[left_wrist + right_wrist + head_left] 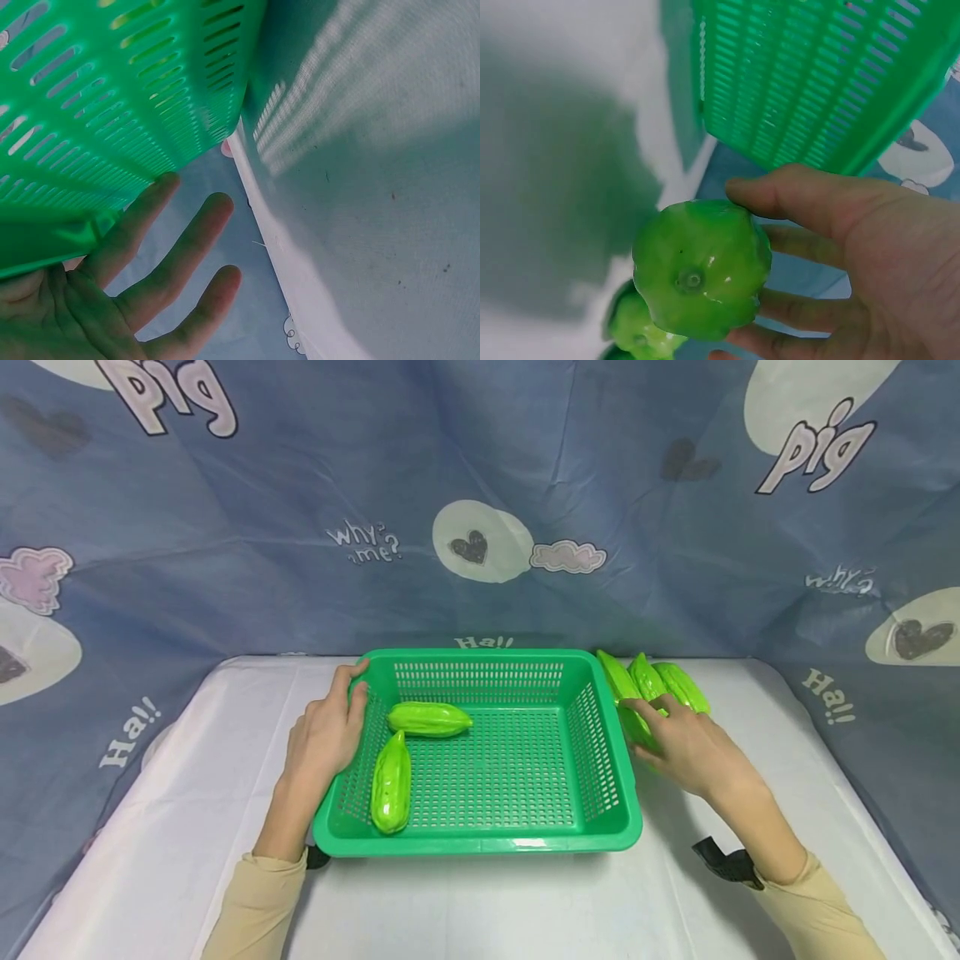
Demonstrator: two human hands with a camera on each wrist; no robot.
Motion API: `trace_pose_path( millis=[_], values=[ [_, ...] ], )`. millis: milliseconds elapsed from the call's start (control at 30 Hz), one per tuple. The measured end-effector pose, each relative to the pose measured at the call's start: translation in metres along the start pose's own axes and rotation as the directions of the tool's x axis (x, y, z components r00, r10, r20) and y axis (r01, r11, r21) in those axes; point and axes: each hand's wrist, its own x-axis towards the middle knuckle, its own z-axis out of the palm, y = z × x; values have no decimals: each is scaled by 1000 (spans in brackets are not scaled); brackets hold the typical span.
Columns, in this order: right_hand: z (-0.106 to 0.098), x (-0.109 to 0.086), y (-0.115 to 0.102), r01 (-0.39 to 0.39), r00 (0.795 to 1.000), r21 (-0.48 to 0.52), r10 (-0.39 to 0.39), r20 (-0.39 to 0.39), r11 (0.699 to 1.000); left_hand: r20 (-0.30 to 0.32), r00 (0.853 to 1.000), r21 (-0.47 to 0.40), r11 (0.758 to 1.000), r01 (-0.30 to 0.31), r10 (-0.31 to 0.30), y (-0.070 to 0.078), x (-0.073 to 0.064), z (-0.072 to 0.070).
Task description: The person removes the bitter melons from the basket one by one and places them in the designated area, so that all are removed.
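Note:
A green plastic basket [480,843] with slotted walls stands on the white cloth. My left hand [326,727] holds its left rim, thumb over the top edge. In the left wrist view, the other fingers [176,262] spread along the outside of the wall. Two light-green ridged gourds lie inside: one crosswise gourd [429,719] at the back left and one lengthwise gourd [392,783] at the front left. Right of the basket, my right hand [686,747] grips another ridged gourd [701,270] between thumb and fingers, its blunt end facing the wrist camera.
More gourds [681,685] lie side by side beyond my right hand, close to the basket's back right corner. White cloth [480,902] covers the table. A blue printed curtain [480,602] hangs along the back and both sides.

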Motion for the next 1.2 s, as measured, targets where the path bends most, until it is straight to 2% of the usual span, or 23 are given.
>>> trace_pose_path(
  millis=[267,467,1000,1200],
  values=[
    [15,-4,-3,22,1000,-13,-22,-10,1000,2,1000,2,1000,6,-6,1,-1,-1],
    [21,-5,-6,5,1000,-30,-5,-2,1000,4,1000,3,1000,5,-5,0,-1,-1],
    [23,-7,-5,-37,999,-30,37,11,999,-1,1000,2,1000,6,-6,2,-1,0],
    [23,-7,-4,-23,1000,-32,22,-20,999,-2,1000,2,1000,8,-8,3,-2,-2]
  ],
)
